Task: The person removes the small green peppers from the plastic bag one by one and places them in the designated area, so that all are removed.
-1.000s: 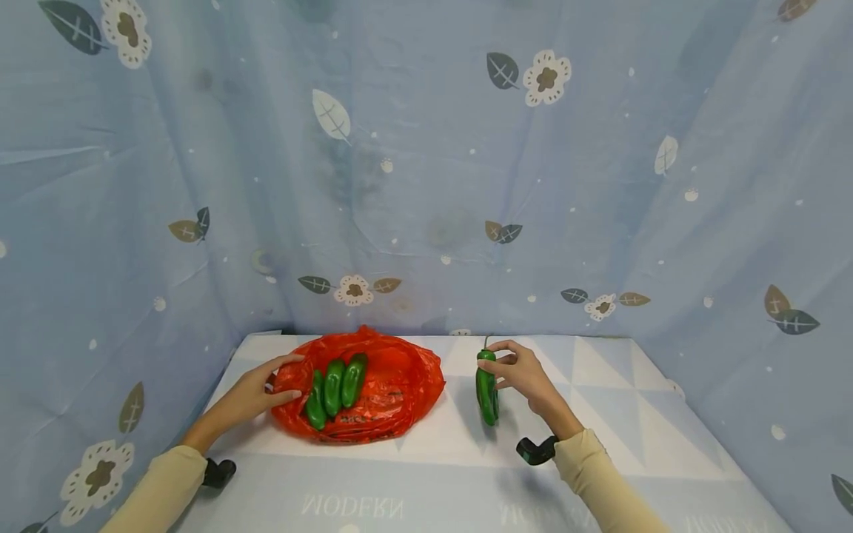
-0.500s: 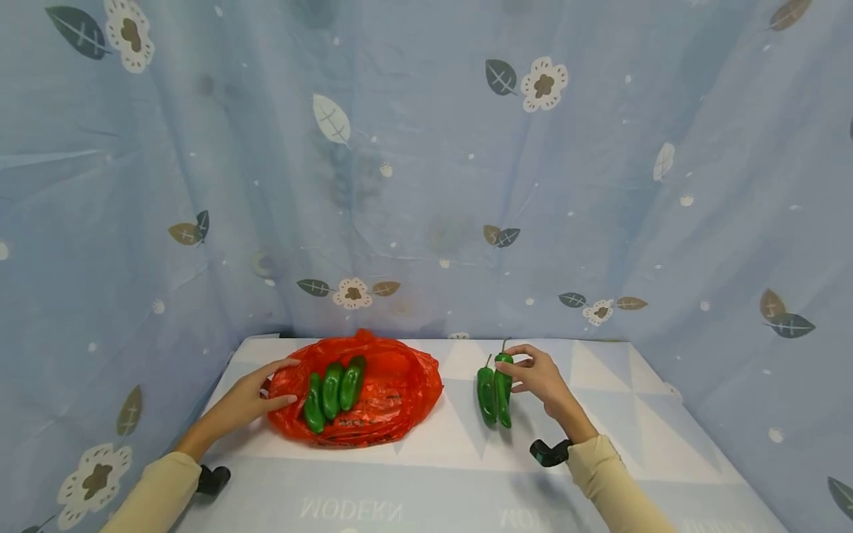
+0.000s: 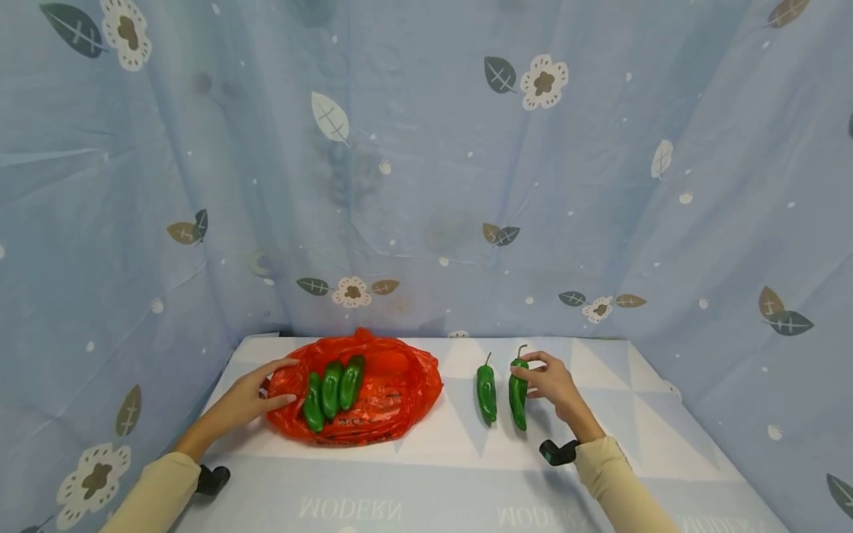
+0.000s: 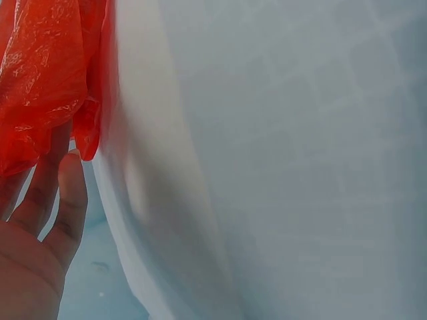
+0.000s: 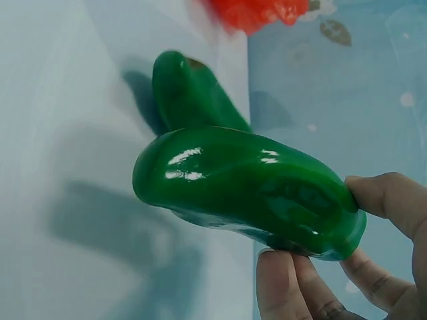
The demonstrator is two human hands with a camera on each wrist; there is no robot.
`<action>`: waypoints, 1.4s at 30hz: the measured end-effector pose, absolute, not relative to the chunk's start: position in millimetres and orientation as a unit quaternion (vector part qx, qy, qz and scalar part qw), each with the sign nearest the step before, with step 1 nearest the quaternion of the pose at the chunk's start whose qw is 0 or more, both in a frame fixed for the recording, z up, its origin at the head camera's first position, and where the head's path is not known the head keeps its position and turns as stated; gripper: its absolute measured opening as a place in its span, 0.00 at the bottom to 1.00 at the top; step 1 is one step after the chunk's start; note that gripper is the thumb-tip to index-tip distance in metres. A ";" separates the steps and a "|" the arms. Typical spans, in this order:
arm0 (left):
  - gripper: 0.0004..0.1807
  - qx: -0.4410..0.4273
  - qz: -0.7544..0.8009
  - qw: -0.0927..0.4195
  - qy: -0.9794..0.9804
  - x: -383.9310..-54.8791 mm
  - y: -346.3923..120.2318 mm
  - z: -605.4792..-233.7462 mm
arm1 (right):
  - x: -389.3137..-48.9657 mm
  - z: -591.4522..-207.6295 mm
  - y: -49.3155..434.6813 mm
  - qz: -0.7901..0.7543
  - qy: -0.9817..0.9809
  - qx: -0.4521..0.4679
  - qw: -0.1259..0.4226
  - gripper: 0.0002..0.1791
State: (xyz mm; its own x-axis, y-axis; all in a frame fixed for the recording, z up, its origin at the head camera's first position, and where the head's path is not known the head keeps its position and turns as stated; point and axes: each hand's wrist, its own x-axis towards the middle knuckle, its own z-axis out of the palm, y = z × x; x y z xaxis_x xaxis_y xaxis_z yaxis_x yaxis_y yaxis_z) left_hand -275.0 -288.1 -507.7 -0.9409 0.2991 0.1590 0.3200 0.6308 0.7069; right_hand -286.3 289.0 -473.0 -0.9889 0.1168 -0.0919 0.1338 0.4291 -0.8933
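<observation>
My right hand pinches a green pepper near its stem end, between thumb and fingertips. In the right wrist view this pepper looks glossy and long, tilted with its tip lower. Just left of it, a second green pepper lies on the table. My left hand rests at the left edge of a red plastic bag, thumb and fingers spread apart. The left wrist view shows its fingers fairly straight against the bag's plastic; some fingertips are hidden. Several green peppers lie side by side on the bag.
The table bears a pale cloth with triangles and lettering. Behind it and at both sides hangs a blue curtain with leaves and flowers. Dark wrist cameras stick out below both forearms.
My right hand has moved right with the pepper it pinches, opening a gap to the second pepper, which was largely hidden behind it. My left hand has stayed at the bag's edge.
</observation>
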 end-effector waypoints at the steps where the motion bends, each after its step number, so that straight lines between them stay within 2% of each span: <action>1: 0.37 -0.168 -0.396 0.012 -0.903 -275.1 -288.4 -507.8 | -287.4 -473.9 289.4 -0.527 0.847 0.074 0.007 0.28; 8: 0.38 -0.160 -0.398 -0.002 -0.903 -273.8 -291.5 -508.7 | -294.7 -484.3 290.6 -0.513 0.853 0.098 0.006 0.26; 27: 0.38 -0.176 -0.392 0.001 -0.903 -275.4 -290.5 -508.2 | -308.7 -508.2 286.7 -0.493 0.860 0.129 -0.001 0.24; 42: 0.38 -0.178 -0.401 0.007 -0.899 -274.3 -289.6 -504.0 | -313.3 -507.8 285.5 -0.484 0.865 0.134 0.002 0.28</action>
State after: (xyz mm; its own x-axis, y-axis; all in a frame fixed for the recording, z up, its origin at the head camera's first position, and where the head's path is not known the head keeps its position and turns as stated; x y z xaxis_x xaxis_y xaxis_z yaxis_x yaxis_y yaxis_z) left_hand -274.3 -289.6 -504.0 -0.9366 0.3144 0.1549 0.3253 0.6152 0.7181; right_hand -313.3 285.5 -507.8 -0.9643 0.2297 -0.1321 0.2327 0.4955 -0.8369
